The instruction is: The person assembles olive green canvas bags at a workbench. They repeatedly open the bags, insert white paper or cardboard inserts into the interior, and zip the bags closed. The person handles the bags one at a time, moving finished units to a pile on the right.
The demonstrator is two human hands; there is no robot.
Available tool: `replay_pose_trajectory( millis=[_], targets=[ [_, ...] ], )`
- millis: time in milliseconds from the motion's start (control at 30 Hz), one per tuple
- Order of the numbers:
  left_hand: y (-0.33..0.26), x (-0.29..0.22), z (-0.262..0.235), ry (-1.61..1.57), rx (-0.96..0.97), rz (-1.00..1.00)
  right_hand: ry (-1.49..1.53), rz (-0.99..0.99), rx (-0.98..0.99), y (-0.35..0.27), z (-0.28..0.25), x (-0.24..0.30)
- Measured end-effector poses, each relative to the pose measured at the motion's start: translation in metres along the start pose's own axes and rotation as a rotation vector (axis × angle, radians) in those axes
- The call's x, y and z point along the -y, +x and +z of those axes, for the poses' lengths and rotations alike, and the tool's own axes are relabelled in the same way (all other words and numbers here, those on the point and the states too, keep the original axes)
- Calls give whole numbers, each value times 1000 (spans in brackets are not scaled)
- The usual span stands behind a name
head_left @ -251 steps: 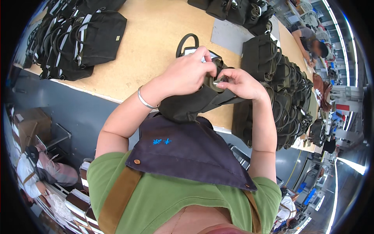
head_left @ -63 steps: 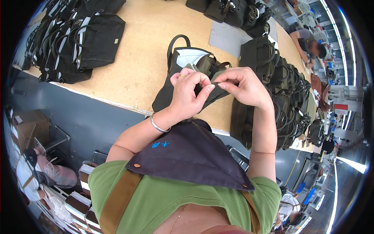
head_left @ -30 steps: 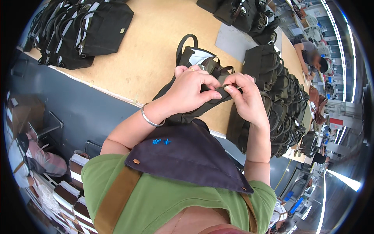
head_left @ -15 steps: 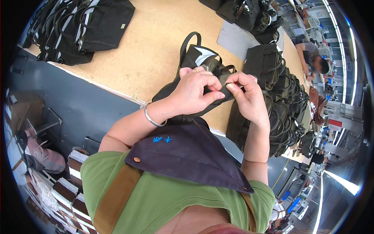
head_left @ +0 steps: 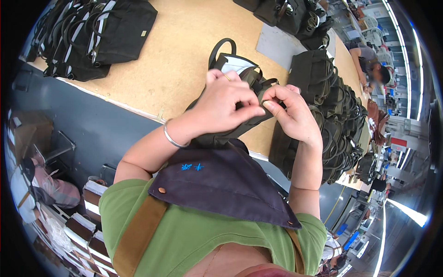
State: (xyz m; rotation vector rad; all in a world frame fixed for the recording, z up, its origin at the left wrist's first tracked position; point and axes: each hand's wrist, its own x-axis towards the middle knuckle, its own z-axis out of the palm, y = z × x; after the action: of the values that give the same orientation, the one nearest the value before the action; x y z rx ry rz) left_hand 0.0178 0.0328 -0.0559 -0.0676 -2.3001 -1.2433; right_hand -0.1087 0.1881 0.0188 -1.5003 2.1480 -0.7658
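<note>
A dark handbag [head_left: 217, 137] with a looped handle and a pale lining stands at the table's near edge, right in front of me. Over its upper edge, my left hand [head_left: 227, 102] has its fingers curled and thumb pinched against the bag's dark fabric. My right hand [head_left: 295, 112] pinches the same edge just to the right, thumb against forefinger. The two pinches are close together but apart. Most of the bag's near side is hidden behind my hands and wrists.
On the tan table [head_left: 184, 41], dark bags [head_left: 117, 34] lie stacked at the far left. More bags [head_left: 330, 120] crowd the right side, near a grey sheet [head_left: 277, 44]. A co-worker [head_left: 369, 64] sits beyond them. Boxes [head_left: 94, 189] stand at lower left.
My left hand has turned slightly, its knuckles a little higher and its wrist shifted left. The bag's handle has swung a bit left. My right hand keeps its pinch.
</note>
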Motion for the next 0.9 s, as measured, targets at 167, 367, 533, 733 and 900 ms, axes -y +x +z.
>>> replay_pose_trajectory(
  millis=[167, 367, 533, 733, 900],
  targets=[
    [25, 52, -33, 265, -2, -38, -12, -36, -13, -2, 6, -4],
    [22, 55, -71, 442, 94, 167, -327, -251, -281, -17, -15, 6],
    [5, 0, -73, 588, 13, 372, -479, -244, -331, -28, -31, -33],
    [-2, 10, -27, 455, 403, 34, -471, -150, -403, -35, 18, -103],
    [26, -9, -35, 524, 255, 333, -604, -292, -610, -30, -4, -82]
  ],
)
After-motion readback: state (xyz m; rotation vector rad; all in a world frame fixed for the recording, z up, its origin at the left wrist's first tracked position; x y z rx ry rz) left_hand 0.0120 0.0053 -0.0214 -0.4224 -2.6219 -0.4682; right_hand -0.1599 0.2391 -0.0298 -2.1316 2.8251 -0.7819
